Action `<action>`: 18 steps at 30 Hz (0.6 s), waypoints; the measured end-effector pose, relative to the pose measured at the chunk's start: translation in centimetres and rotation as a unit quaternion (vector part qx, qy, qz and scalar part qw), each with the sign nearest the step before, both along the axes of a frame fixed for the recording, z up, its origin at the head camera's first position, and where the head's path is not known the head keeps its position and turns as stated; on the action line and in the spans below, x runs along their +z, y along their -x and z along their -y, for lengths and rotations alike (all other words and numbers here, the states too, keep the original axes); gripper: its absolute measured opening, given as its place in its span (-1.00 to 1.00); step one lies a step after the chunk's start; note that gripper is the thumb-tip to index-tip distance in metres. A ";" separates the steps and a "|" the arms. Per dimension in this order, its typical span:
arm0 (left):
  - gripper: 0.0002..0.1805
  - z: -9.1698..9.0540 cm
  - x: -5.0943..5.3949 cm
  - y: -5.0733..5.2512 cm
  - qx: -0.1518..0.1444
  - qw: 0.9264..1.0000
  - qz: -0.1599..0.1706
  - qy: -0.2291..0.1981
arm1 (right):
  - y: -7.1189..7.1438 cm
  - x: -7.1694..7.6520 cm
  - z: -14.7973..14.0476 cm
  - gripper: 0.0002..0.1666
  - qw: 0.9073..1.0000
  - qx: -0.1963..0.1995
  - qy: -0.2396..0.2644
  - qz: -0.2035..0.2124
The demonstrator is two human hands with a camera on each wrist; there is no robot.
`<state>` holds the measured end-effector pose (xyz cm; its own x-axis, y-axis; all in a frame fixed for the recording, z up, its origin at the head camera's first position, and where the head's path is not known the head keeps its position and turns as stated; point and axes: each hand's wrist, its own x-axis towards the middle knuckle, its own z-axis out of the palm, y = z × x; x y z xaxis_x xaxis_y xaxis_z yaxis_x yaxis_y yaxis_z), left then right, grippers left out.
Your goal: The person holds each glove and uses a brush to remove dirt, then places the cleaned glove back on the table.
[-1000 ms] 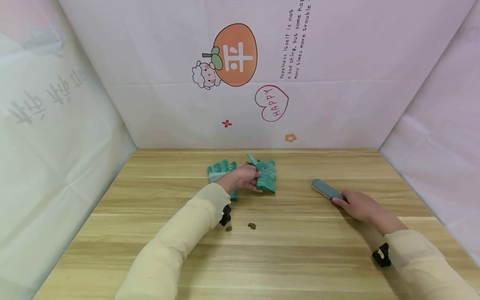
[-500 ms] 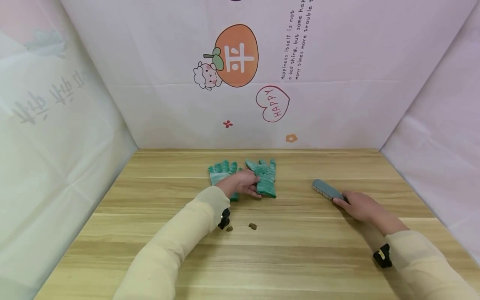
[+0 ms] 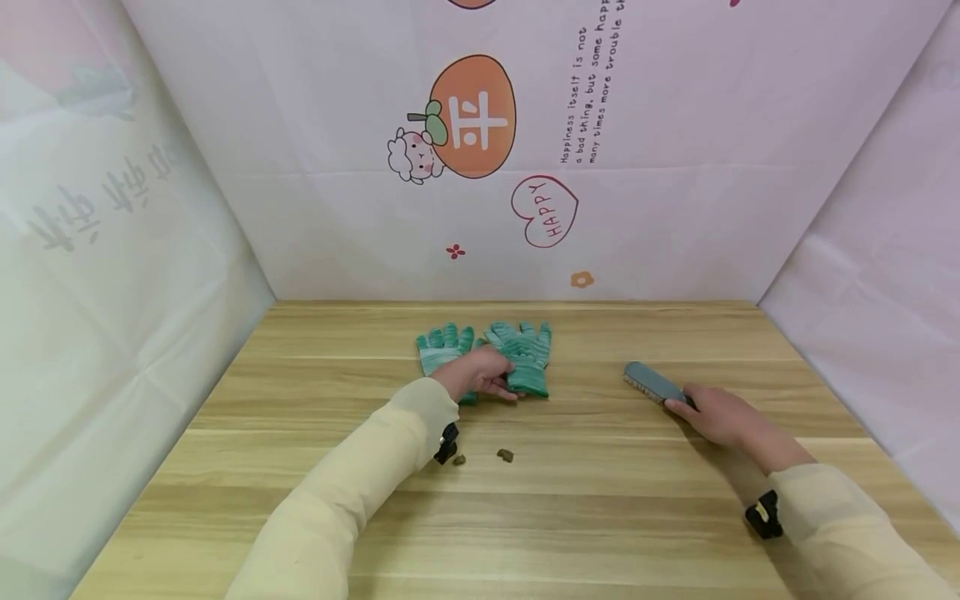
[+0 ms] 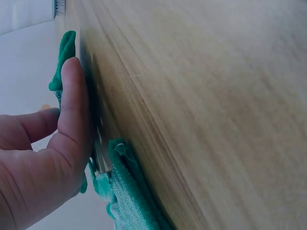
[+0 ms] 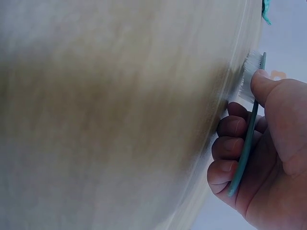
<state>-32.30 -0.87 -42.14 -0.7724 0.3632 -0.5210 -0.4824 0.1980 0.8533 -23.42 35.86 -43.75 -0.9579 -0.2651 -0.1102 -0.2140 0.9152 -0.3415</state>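
Observation:
My left hand (image 3: 486,371) is at the left edge of a green-and-white striped glove (image 3: 531,362), which lies fingers away from me. Its thumb and a finger (image 4: 43,123) pinch the cuff edge; the contact is partly hidden behind the thumb. Under that wrist lies a second matching glove (image 3: 442,346), partly covered by the hand. Off to the right, my right hand (image 3: 716,414) grips the handle of a blue-grey brush (image 3: 652,382). Its pale bristles (image 5: 250,72) face the wood, and the fingers curl round the handle in the right wrist view.
Two small brown lumps (image 3: 506,455) lie on the wooden table (image 3: 570,517) near the left wrist. White printed cloth walls (image 3: 660,233) enclose the back and both sides. Each wrist carries a small black device (image 3: 763,515).
The right-hand glove, bunched up a second ago, has come down and spread flat, its fingers now fanned out. My left hand has shifted slightly towards me. The right hand and brush stay put.

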 end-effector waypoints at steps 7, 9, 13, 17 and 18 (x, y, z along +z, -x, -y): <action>-0.40 0.1 -0.2 -0.2 0.010 1.000 -0.019 0.010 | 0.0 -0.1 -0.1 -0.53 1.000 0.000 -0.011 -0.005; -0.36 0.1 -0.2 -0.2 0.013 1.000 -0.023 0.015 | 0.0 -0.2 -0.2 -0.53 1.000 0.001 -0.014 -0.006; -0.29 0.1 0.0 -0.4 0.009 0.999 -0.032 0.034 | 0.0 -0.2 -0.2 -0.53 1.000 0.003 -0.017 -0.010; -0.28 0.3 0.2 -0.6 0.003 0.997 -0.047 0.062 | -0.1 -0.1 -0.2 -0.57 1.000 0.005 -0.014 -0.011; -0.31 0.3 0.2 -0.5 0.000 0.996 -0.052 0.069 | -0.1 -0.1 -0.2 -0.59 1.000 0.006 -0.014 -0.011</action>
